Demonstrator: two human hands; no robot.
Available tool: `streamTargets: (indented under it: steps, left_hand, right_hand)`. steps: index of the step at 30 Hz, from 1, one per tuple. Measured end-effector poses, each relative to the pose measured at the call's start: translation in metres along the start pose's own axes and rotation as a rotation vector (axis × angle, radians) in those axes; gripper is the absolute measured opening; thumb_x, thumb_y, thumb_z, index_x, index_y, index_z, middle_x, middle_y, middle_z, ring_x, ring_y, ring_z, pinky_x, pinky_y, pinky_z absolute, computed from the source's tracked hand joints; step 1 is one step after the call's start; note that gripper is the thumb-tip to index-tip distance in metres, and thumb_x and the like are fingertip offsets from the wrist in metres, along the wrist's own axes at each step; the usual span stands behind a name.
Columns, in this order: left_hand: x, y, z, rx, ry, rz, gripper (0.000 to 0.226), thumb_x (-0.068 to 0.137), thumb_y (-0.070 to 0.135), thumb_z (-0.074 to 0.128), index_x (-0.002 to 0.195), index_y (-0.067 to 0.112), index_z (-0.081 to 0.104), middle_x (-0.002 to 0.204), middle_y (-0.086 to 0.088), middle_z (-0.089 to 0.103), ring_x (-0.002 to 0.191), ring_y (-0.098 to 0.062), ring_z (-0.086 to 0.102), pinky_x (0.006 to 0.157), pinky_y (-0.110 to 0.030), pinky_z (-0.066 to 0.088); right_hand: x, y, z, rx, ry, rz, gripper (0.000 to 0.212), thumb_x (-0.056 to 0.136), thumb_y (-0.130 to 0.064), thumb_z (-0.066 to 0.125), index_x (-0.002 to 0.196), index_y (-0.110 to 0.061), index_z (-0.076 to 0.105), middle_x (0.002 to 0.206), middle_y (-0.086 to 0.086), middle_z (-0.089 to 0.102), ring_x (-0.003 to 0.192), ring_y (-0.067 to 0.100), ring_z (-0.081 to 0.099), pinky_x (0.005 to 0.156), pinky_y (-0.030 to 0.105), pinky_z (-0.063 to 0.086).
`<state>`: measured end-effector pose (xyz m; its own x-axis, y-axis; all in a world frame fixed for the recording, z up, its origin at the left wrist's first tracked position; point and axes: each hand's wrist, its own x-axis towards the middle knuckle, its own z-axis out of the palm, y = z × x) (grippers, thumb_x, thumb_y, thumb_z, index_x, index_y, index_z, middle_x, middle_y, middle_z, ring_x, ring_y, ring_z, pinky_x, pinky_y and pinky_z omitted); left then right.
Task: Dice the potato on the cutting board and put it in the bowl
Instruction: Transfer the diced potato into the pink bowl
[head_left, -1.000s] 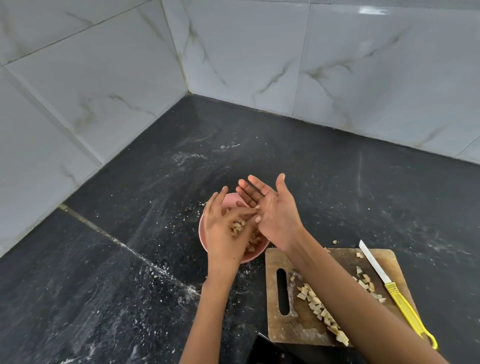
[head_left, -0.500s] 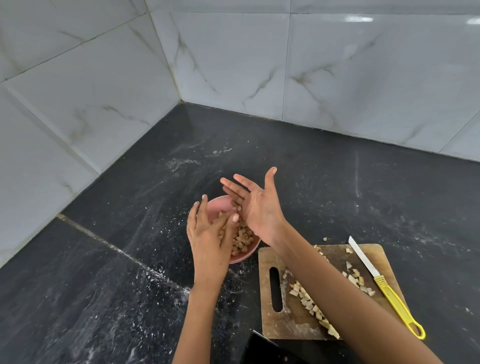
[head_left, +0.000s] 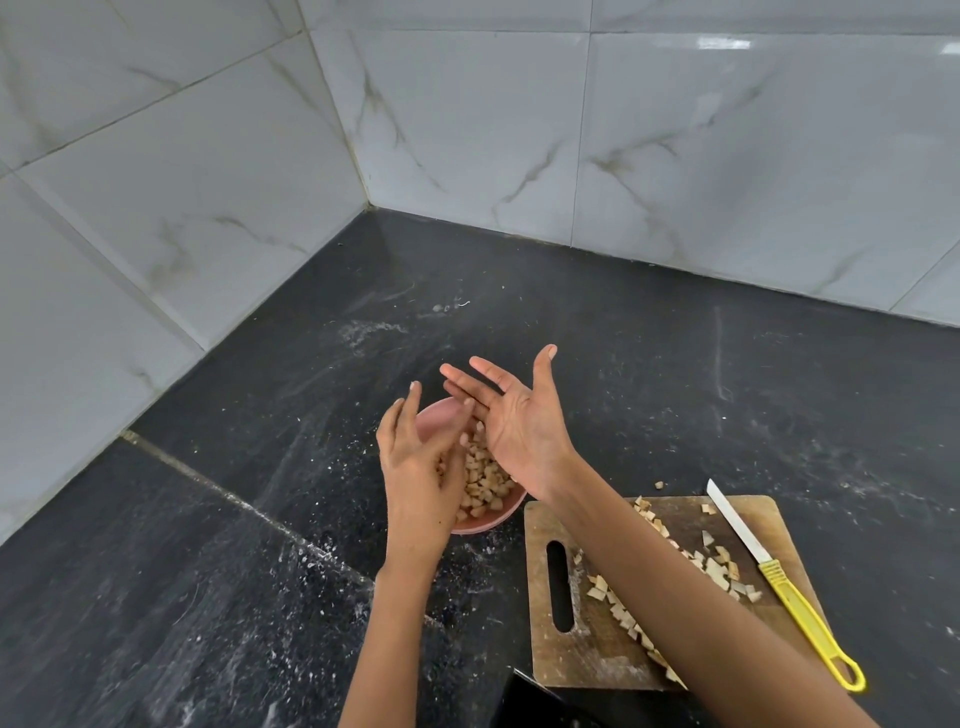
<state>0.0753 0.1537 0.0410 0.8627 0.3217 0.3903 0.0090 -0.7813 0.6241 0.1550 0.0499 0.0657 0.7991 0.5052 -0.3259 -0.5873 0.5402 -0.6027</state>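
Bowl, cutting board on black countertop

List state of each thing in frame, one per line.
left hand: open, fingers spread, over the bowl, holding nothing
right hand: open, palm turned left, above the bowl
bowl: upright on the counter, part-filled with diced potato
cutting board: flat, potato pieces left on it
knife: lying on the board's right edge, untouched

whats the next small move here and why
Probably bring both hands back to the cutting board for another scoop. The left hand and right hand are open and empty over the pink bowl, while diced potato remains on the board.
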Motion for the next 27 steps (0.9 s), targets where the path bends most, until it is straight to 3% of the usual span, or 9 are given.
streamTargets:
  steps: [2, 5, 9, 12, 15, 18, 22, 24, 27]
  left_hand:
    - [-0.002, -0.001, 0.003, 0.115, -0.074, 0.017, 0.048, 0.077, -0.005, 0.072, 0.112, 0.027, 0.072, 0.149, -0.020, 0.037, 0.138, -0.041, 0.026, 0.112, -0.055, 0.026]
    - [-0.007, -0.004, 0.002, 0.190, -0.102, -0.054, 0.034, 0.077, 0.004, 0.075, 0.102, 0.025, 0.076, 0.152, -0.019, 0.035, 0.141, -0.038, 0.023, 0.114, -0.055, 0.023]
    - [-0.010, -0.001, -0.002, 0.098, -0.060, -0.050, 0.028, 0.081, 0.013, 0.075, 0.104, 0.028, 0.075, 0.149, -0.015, 0.039, 0.139, -0.033, 0.024, 0.113, -0.052, 0.025]
    - [-0.009, 0.009, -0.006, -0.145, -0.032, -0.060, 0.020, 0.081, 0.030, 0.073, 0.099, 0.039, 0.071, 0.146, -0.003, 0.044, 0.135, -0.024, 0.025, 0.111, -0.031, 0.023]
    - [-0.010, 0.014, -0.007, -0.257, -0.034, -0.032, 0.018, 0.067, 0.044, 0.074, 0.085, 0.040, 0.074, 0.144, 0.004, 0.045, 0.134, -0.017, 0.026, 0.107, -0.011, 0.016]
    - [-0.010, 0.011, -0.004, -0.244, -0.026, -0.011, 0.016, 0.065, 0.039, 0.078, 0.080, 0.040, 0.073, 0.145, 0.000, 0.046, 0.133, -0.024, 0.029, 0.107, -0.015, 0.018]
    - [-0.009, 0.002, -0.001, -0.174, -0.007, -0.025, 0.028, 0.064, 0.015, 0.087, 0.078, 0.036, 0.075, 0.144, -0.004, 0.048, 0.132, -0.026, 0.031, 0.108, -0.018, 0.018]
    - [-0.010, 0.002, -0.002, -0.109, 0.033, -0.075, 0.028, 0.065, 0.009, 0.086, 0.078, 0.031, 0.075, 0.135, -0.003, 0.054, 0.126, -0.020, 0.034, 0.104, -0.027, 0.027]
    - [-0.011, 0.000, -0.005, -0.005, 0.057, -0.079, 0.028, 0.065, 0.007, 0.086, 0.085, 0.023, 0.076, 0.106, 0.005, 0.064, 0.104, -0.012, 0.046, 0.090, -0.035, 0.041]
  right_hand:
    - [-0.001, 0.001, 0.000, -0.002, 0.000, 0.004, 0.088, 0.082, -0.078, 0.020, 0.135, -0.012, 0.045, 0.126, 0.014, 0.062, 0.121, 0.026, 0.054, 0.099, 0.036, 0.039]
    - [0.001, -0.001, -0.001, 0.006, 0.003, -0.012, 0.089, 0.082, -0.078, 0.017, 0.137, -0.013, 0.043, 0.130, 0.011, 0.059, 0.126, 0.023, 0.050, 0.110, 0.036, 0.033]
    - [0.003, -0.005, -0.001, 0.044, -0.014, -0.015, 0.090, 0.083, -0.078, 0.015, 0.138, -0.012, 0.043, 0.132, 0.011, 0.058, 0.128, 0.022, 0.049, 0.113, 0.039, 0.030]
    - [0.006, -0.004, -0.002, 0.101, -0.006, -0.005, 0.091, 0.083, -0.079, 0.015, 0.135, -0.011, 0.046, 0.129, 0.012, 0.061, 0.126, 0.023, 0.051, 0.112, 0.039, 0.032]
    - [0.011, -0.001, -0.002, 0.204, 0.019, 0.008, 0.091, 0.082, -0.080, 0.020, 0.130, -0.009, 0.050, 0.126, 0.015, 0.062, 0.123, 0.027, 0.054, 0.109, 0.039, 0.036]
    - [0.014, 0.002, -0.003, 0.322, 0.028, 0.008, 0.089, 0.084, -0.078, 0.023, 0.130, -0.007, 0.049, 0.128, 0.018, 0.059, 0.123, 0.032, 0.053, 0.104, 0.040, 0.039]
    - [0.013, 0.003, -0.003, 0.384, -0.018, -0.004, 0.085, 0.086, -0.074, 0.026, 0.133, -0.006, 0.046, 0.129, 0.019, 0.058, 0.123, 0.032, 0.053, 0.107, 0.042, 0.039]
    - [0.010, 0.003, -0.002, 0.263, -0.010, -0.036, 0.080, 0.089, -0.070, 0.025, 0.131, -0.007, 0.049, 0.126, 0.017, 0.061, 0.120, 0.029, 0.056, 0.106, 0.041, 0.040]
    - [0.001, 0.000, 0.001, -0.269, 0.078, -0.129, 0.052, 0.095, -0.055, 0.042, 0.117, -0.010, 0.058, 0.114, 0.007, 0.069, 0.108, 0.019, 0.064, 0.098, 0.034, 0.047]
